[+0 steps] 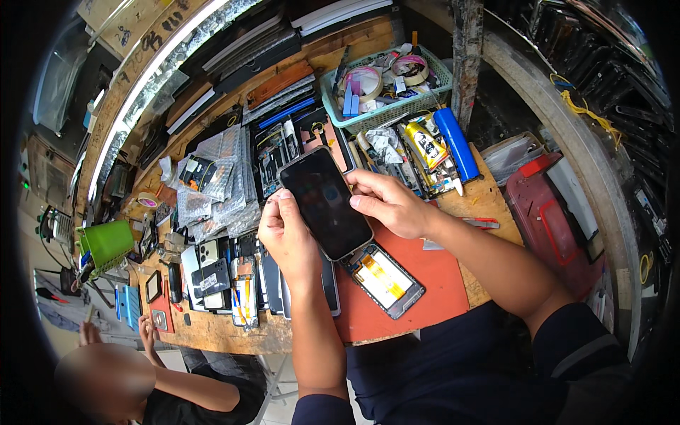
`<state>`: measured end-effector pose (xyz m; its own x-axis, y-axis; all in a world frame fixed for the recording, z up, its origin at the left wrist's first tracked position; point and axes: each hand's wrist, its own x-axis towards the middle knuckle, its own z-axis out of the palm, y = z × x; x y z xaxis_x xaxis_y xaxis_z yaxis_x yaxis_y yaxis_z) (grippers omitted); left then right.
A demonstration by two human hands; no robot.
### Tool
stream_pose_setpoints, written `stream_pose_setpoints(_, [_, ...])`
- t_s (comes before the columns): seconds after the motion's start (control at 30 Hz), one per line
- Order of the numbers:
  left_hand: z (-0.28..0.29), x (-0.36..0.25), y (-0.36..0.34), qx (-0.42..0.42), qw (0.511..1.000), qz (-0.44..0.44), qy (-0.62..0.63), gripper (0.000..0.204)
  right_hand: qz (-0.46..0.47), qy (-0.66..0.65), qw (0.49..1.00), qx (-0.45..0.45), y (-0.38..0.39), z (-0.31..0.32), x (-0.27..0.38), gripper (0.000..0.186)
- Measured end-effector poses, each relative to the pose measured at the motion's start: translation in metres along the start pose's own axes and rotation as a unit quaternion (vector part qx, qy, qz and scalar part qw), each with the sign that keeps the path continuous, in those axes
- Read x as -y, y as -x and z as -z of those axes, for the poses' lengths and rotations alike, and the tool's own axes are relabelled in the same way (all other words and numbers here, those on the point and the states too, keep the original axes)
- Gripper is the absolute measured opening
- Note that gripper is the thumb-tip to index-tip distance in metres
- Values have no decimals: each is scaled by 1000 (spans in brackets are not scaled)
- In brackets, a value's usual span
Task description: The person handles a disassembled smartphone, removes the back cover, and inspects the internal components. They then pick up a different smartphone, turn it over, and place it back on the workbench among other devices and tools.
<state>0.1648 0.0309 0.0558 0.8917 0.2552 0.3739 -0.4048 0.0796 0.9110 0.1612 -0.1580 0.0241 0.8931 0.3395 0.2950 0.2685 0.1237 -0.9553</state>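
A: How does the near edge look?

B: The wooden surface [248, 341] ends just before the person's lap, and the red mat [443, 290] runs right up to that edge. An opened phone [386, 280] lies on the mat, with bare mat to its right. To the left, phones and parts [211, 276] leave little room.

A: And the two grips?

B: The left grip [289, 237] grasps the dark phone [327, 205] by its left edge; the right grip [393, 205] is closed on its right edge, thumb and fingers. It's held above the mat, its near end just by the opened phone. Whether those two touch, I can't tell.

A: Which way does it point?

B: Screen up, long axis running away from the person, far end leaning left.

A: Any lettering?

B: A yellow tube [425, 145] past the right grip carries a printed label, beside a blue cylinder [457, 144]. Behind them sits a teal basket [397, 111], and dark handwriting marks the board [152, 41] at far upper left.
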Motion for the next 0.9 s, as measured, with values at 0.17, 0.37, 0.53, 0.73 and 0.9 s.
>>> stream_pose_setpoints(0.17, [-4, -6, 9, 19, 998, 59, -1, 20, 53, -37, 997, -47, 2, -6, 4, 37])
stream_pose_setpoints(0.37, [-9, -9, 14, 54, 997, 54, -25, 21, 90, 7, 993, -71, 1, -11, 6, 58])
stream_pose_setpoints(0.53, [-5, -7, 12, 57, 996, 59, -29, 22, 75, -8, 995, -70, 2, -11, 5, 56])
stream_pose_setpoints(0.73, [0, -4, 6, 33, 998, 47, -2, 21, 36, -43, 997, -52, 0, -7, 2, 40])
stream_pose_setpoints(0.9, [-6, -18, 7, 1, 998, 62, -20, 24, 21, -37, 998, -35, 1, -2, 6, 35])
